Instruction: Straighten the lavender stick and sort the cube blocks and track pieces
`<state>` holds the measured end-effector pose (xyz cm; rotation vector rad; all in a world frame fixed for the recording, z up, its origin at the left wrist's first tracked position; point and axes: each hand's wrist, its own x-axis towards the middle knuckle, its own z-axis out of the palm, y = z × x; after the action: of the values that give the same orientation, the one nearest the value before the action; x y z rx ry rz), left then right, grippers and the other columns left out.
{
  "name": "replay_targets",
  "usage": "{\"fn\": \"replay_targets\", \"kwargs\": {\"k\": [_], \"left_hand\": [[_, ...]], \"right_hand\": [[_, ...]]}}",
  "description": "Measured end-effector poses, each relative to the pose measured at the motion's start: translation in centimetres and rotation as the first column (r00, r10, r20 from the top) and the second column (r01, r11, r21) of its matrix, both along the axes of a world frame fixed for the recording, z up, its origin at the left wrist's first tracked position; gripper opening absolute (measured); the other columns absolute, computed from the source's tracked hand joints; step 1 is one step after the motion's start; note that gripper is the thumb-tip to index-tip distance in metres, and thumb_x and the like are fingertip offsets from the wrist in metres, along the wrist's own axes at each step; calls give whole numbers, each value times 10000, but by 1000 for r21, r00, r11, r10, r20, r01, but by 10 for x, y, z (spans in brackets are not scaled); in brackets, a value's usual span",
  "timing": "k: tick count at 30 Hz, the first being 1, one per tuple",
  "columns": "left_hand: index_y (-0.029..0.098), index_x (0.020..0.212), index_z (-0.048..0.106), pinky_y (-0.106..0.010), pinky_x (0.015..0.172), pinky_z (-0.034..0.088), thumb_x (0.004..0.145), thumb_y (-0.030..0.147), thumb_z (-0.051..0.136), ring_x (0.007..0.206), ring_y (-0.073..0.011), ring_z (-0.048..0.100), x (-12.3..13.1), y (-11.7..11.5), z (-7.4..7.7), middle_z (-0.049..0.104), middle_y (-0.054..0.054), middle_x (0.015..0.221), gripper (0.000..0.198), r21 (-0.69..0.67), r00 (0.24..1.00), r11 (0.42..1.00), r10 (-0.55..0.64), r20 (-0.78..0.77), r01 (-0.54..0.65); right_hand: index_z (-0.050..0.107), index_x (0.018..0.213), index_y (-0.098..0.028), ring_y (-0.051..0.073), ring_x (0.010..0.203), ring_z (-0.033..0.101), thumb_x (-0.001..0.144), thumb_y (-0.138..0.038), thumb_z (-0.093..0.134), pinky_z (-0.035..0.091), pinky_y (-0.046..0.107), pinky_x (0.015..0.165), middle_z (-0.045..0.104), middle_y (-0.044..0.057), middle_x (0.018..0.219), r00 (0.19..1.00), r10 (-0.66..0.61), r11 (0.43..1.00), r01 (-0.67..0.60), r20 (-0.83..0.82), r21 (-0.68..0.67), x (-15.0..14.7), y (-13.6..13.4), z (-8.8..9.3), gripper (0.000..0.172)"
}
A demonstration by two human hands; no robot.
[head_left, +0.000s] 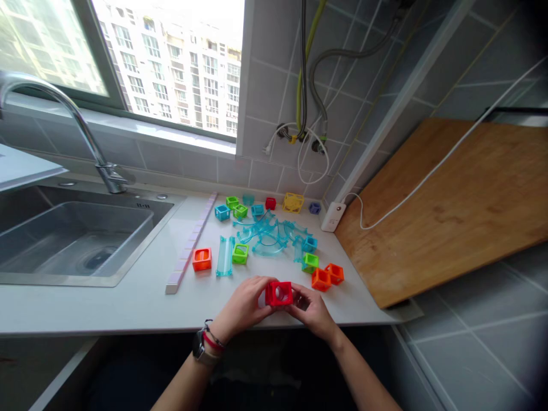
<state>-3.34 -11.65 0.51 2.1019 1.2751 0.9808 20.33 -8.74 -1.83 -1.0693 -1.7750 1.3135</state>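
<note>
White kitchen counter under red cube

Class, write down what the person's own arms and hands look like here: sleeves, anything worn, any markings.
The left arm and right arm are bare, with no sleeves showing. At the wrist of the left hand sits a dark watch on a greyish strap, beside a red band and a thin dark cord. The right hand and its wrist carry nothing. No rings or markings are visible.

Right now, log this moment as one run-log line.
left hand: holds red cube | right hand: holds same cube | place: over counter front edge | nearby: orange cubes, blue track pieces
</note>
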Motion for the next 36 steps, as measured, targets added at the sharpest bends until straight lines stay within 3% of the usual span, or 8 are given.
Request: {"fn": "replay_targets", "kwargs": {"k": [5, 9, 13, 17, 20, 26, 31, 36], "left_hand": [[259, 1245, 611, -368, 955, 502, 792, 239, 788, 1094, -258, 659, -1, -2, 4, 702, -54, 1203, 487, -8, 1000, 1000, -24, -7, 24], [261, 1245, 623, -372, 948, 502, 772, 247, 807, 1071, -263, 659, 0, -1, 1, 706, -55, 1179, 508, -22, 999, 999, -44, -28, 43], [220, 1200, 635, -399, 917, 512, 794, 363, 815, 1016, -280, 665, 0, 0, -4, 716, -83, 1113, 467, -20, 996, 999, -46, -80, 45], [213, 1224, 619, -399, 914, 517, 842, 430, 777, 1022, -281, 672, -1, 1, -6, 718, -95, 1139, 467, -5, 996, 999, -49, -74, 49], [241, 1273, 592, -376, 942, 518, 900, 437, 717, 1065, -255, 673, -3, 0, -6, 706, -80, 1201, 440, -18, 999, 999, -35, 11, 35], [260, 1245, 603, -348, 981, 511, 868, 273, 744, 1131, -232, 650, -3, 0, -1, 685, -52, 1233, 403, -19, 994, 999, -43, 103, 45], [259, 1243, 599, -337, 961, 517, 858, 234, 733, 1111, -230, 661, -2, -1, 0, 692, -49, 1221, 408, -9, 996, 999, -42, 83, 43], [245, 1235, 616, -350, 897, 533, 852, 471, 761, 1017, -247, 692, -1, -1, 0, 721, -61, 1169, 468, -29, 1000, 1000, -10, 27, 11]], "right_hand": [[563, 1431, -285, 143, 722, 571, 743, -424, 867, 492, 275, 678, 677, 24, 1014, 1000, -3, 997, 4, -19, 79, 1, 0, -3, 765], [679, 1253, -258, 195, 830, 627, 758, -426, 852, 513, 311, 759, 702, 50, 1060, 999, 33, 996, -31, -15, 84, 1, -1, -2, 550], [692, 1176, -222, 241, 897, 650, 747, -452, 855, 524, 351, 820, 721, 63, 1028, 999, 24, 999, -22, -40, 50, 0, -2, 3, 513], [694, 1151, -212, 223, 879, 649, 799, -469, 806, 520, 333, 805, 723, 61, 1015, 986, 26, 999, -30, -162, -21, 1, -1, 5, 450], [703, 1131, -211, 171, 758, 618, 819, -488, 780, 503, 282, 712, 717, 36, 913, 947, -72, 993, 38, -313, -115, 4, 3, 0, 424], [713, 960, -184, 139, 677, 592, 849, -496, 759, 484, 251, 641, 698, 40, 809, 847, -221, 956, 89, -483, -281, 12, 8, -8, 334], [692, 1139, -210, 146, 688, 612, 798, -449, 827, 502, 258, 638, 728, 42, 894, 877, -177, 973, 89, -447, -211, 10, 7, -7, 438], [652, 1263, -266, 239, 978, 695, 781, -455, 846, 556, 333, 821, 738, 70, 1148, 932, -39, 992, -8, -362, -128, 5, 3, -1, 553]]}}
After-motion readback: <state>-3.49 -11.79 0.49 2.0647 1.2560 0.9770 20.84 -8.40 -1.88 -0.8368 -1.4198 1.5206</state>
